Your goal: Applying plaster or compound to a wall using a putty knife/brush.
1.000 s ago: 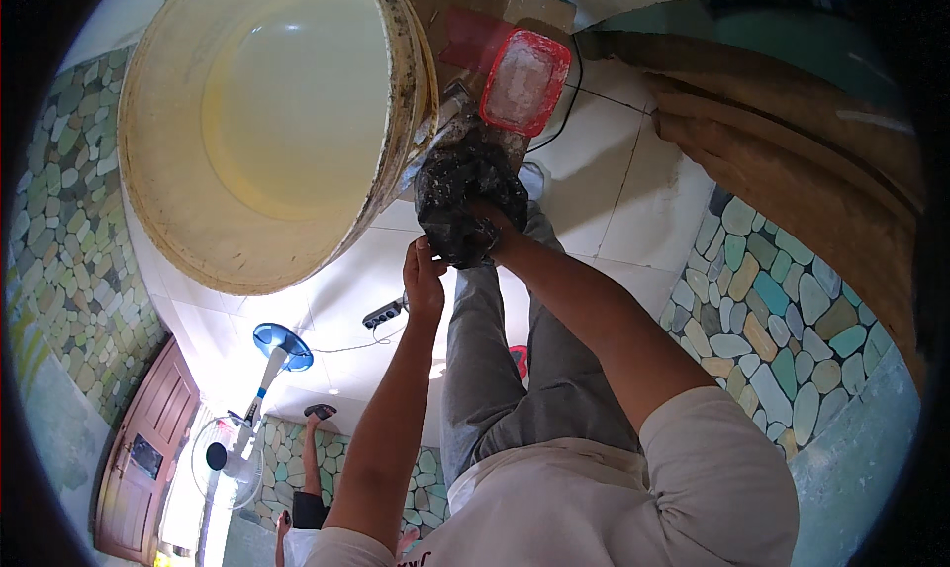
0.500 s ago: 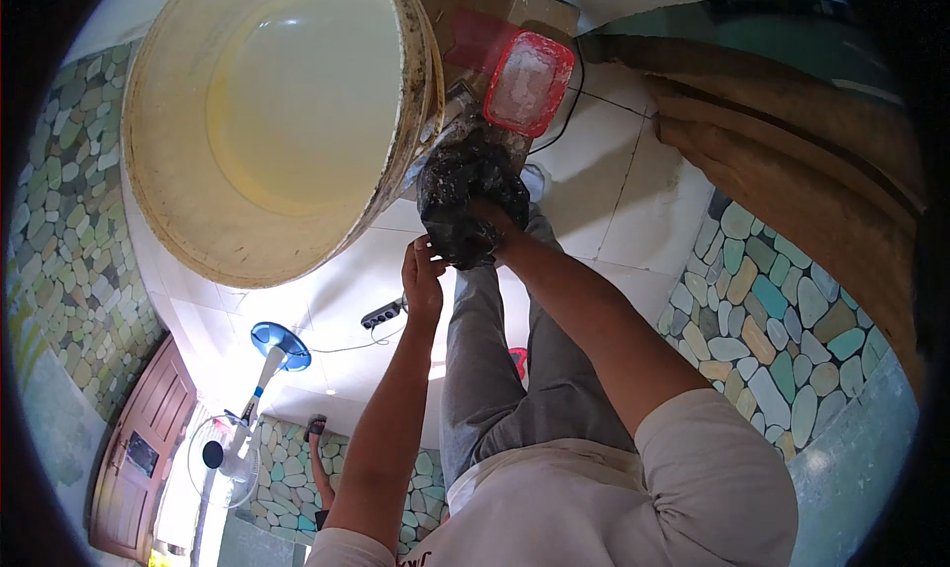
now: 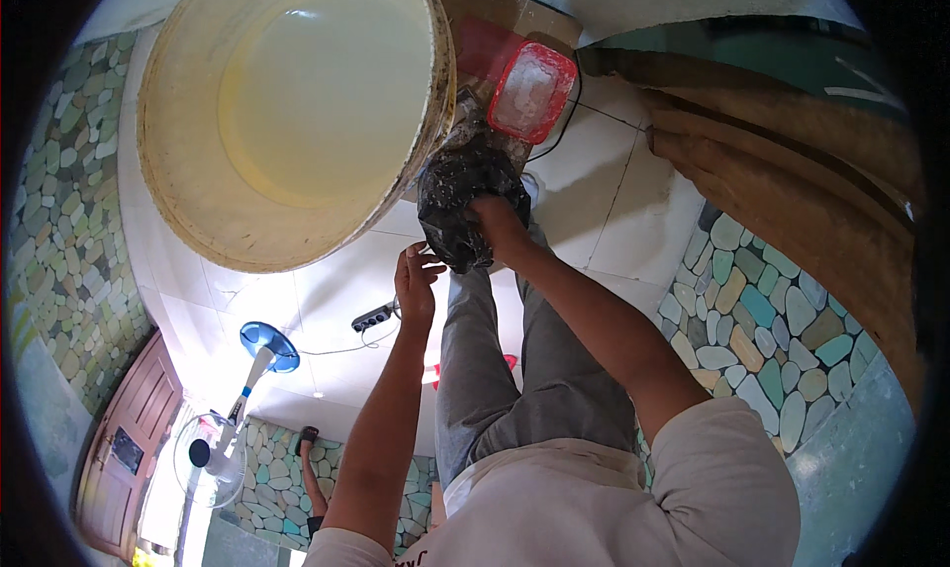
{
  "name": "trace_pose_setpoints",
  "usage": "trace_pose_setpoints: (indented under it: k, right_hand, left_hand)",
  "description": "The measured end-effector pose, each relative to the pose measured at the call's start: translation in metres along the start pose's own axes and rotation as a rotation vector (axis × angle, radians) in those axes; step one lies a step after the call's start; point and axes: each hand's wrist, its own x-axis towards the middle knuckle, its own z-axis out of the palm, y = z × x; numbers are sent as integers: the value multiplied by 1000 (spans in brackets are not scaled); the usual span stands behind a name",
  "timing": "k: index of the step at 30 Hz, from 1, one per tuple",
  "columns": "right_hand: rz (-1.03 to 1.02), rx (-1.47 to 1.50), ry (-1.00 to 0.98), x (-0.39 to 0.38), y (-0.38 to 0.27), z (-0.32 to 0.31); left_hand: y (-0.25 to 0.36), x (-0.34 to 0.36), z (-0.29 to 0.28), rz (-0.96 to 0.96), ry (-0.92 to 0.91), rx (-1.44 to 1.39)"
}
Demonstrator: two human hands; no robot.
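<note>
One black plastic bag [image 3: 457,186], head view: crumpled, flecked with white, just off centre toward 12 o'clock, its lower end overlapping the grey trousers [image 3: 470,369].

Right hand [image 3: 493,223]: at the bag's 4 o'clock side, fingers bent into its folds and partly hidden; whether they are clamped on the plastic or on something within, cannot tell.

Left hand [image 3: 417,282]: at the bag's 7 o'clock, fingers bent and slightly apart, tips right at the edge; whether they pinch it, cannot tell.

Tub [image 3: 178,171], one, large, round, cream, rim stained: 10 o'clock, yellowish band inside.

Container [image 3: 517,131], one, rectangular, red, white residue within: between 12 and 1 o'clock, beyond the bag.

Brown cloth [image 3: 782,151], in folds: 2 o'clock.

Stone-patterned surface [image 3: 782,334], multicoloured: between 3 and 4 o'clock.

Power strip [image 3: 372,318], black, on white floor tiles [image 3: 594,171]: 8 o'clock.

Standing fan [image 3: 202,454], blue base: 8 o'clock, farther out.

Wooden door [image 3: 124,443], reddish brown: 8 o'clock, near the rim.

Another person's leg [image 3: 313,480]: 7 o'clock.
</note>
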Motion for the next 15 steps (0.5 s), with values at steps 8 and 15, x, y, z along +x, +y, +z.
trace_pose_setpoints:
  k: [8,15]
  right_hand:
    - [221,49,90,-17,-23,-49]
    - [303,435,48,41,-38,-136]
  left_hand:
    - [-2,-3,-7,-14,41,-15]
    - [-9,-4,-17,-4,70,-30]
